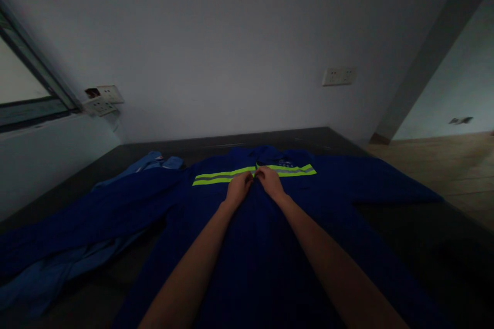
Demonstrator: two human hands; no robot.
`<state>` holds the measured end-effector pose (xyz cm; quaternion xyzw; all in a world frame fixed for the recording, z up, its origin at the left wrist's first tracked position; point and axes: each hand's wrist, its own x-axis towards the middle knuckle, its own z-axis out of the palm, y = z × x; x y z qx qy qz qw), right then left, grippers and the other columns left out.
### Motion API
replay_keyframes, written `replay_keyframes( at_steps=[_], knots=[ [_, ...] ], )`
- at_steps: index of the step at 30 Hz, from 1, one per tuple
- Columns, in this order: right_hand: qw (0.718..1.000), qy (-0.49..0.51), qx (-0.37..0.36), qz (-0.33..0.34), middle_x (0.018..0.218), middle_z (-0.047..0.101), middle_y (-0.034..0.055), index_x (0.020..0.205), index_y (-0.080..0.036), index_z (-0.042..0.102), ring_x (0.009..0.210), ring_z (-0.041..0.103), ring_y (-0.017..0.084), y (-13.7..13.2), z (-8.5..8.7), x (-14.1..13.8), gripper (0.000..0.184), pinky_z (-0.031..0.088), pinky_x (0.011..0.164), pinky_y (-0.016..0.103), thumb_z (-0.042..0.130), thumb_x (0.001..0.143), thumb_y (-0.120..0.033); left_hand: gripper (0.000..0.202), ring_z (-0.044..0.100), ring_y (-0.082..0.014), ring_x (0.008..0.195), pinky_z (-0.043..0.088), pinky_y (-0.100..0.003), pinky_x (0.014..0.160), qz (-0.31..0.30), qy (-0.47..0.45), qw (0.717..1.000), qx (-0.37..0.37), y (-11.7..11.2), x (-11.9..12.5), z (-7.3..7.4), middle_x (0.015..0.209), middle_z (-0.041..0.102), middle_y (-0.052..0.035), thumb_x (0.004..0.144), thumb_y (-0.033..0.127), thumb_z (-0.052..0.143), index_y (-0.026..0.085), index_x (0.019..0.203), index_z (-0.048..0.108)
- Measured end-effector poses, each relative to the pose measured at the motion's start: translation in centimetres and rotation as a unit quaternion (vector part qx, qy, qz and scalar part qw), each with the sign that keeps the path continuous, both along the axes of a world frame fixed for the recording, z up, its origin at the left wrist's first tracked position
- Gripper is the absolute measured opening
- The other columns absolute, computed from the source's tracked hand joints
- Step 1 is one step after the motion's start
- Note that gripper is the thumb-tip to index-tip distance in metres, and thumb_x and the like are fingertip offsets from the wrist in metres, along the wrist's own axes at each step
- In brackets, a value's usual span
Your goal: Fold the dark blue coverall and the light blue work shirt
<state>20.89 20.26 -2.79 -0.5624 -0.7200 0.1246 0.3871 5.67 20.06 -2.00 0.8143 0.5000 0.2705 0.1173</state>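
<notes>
A dark blue work jacket (309, 195) lies spread front up, its sleeves stretched out to both sides and its collar at the far end. Across the chest runs a yellow-green reflective stripe (216, 178), split at the front opening. At that opening my left hand (240, 185) pinches the jacket's front edge. Close against it, my right hand (268, 179) grips the other edge at the stripe, fingers bent together. Any button or fastener between the fingertips is too small and dark to make out.
The jacket rests on a dark table (324, 136) set against a grey wall. A lighter blue garment (42, 277) lies partly beneath the left sleeve. Wall sockets (339, 76) sit above the table, with more sockets (104, 100) near the window at left. Tiled floor (455, 164) shows at right.
</notes>
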Motion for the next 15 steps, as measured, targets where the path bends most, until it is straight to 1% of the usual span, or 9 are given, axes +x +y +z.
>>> replay_keyframes(
  at_steps=[3,5,8,11,15],
  knots=[
    [1.0,0.007,0.007,0.007,0.09,0.067,0.0056,0.084,-0.018,0.065,0.087,0.059,0.019,0.0,0.4,0.1,0.016,0.042,0.081,0.03,0.053,0.081,-0.007,0.013,0.06,-0.02,0.081,0.042,-0.027,0.072,0.014,0.004,1.0,0.002,-0.3,0.2,0.5,0.085,0.067,-0.005,0.085,0.016,0.052,0.02,0.091,0.063],
    [1.0,0.014,0.012,0.016,0.09,0.067,0.0048,0.085,-0.018,0.065,0.085,0.059,0.018,0.0,0.6,0.2,0.016,0.042,0.08,0.029,0.053,0.081,-0.008,0.013,0.061,-0.0197,0.082,0.042,-0.027,0.073,0.019,-0.001,1.0,0.002,-0.3,0.3,0.6,0.086,0.067,-0.0049,0.086,0.017,0.052,0.02,0.092,0.063],
    [0.998,0.045,0.021,0.042,0.091,0.066,0.0046,0.085,-0.018,0.065,0.086,0.059,0.017,-0.1,0.4,0.3,0.016,0.043,0.081,0.03,0.054,0.079,-0.008,0.014,0.061,-0.0194,0.08,0.042,-0.027,0.072,0.025,-0.014,1.0,0.0,-0.2,0.4,0.1,0.086,0.068,-0.0048,0.087,0.019,0.051,0.019,0.092,0.064],
    [0.995,0.083,0.015,0.054,0.088,0.066,0.0041,0.085,-0.018,0.064,0.085,0.059,0.018,-0.1,-0.1,0.2,0.018,0.044,0.08,0.031,0.054,0.075,-0.007,0.013,0.063,-0.02,0.08,0.043,-0.027,0.071,0.034,-0.03,0.999,-0.006,0.0,0.4,-0.5,0.084,0.069,-0.0053,0.087,0.018,0.052,0.018,0.089,0.065],
    [0.993,0.107,-0.003,0.043,0.08,0.064,0.0003,0.098,-0.019,0.059,0.074,0.06,0.015,0.0,-0.8,0.2,0.028,0.047,0.071,0.028,0.053,0.073,-0.006,0.011,0.064,-0.0193,0.082,0.044,-0.026,0.074,0.031,-0.051,0.998,-0.01,0.3,0.2,-1.0,0.088,0.071,-0.0042,0.083,0.016,0.057,0.018,0.088,0.066]
  ],
)
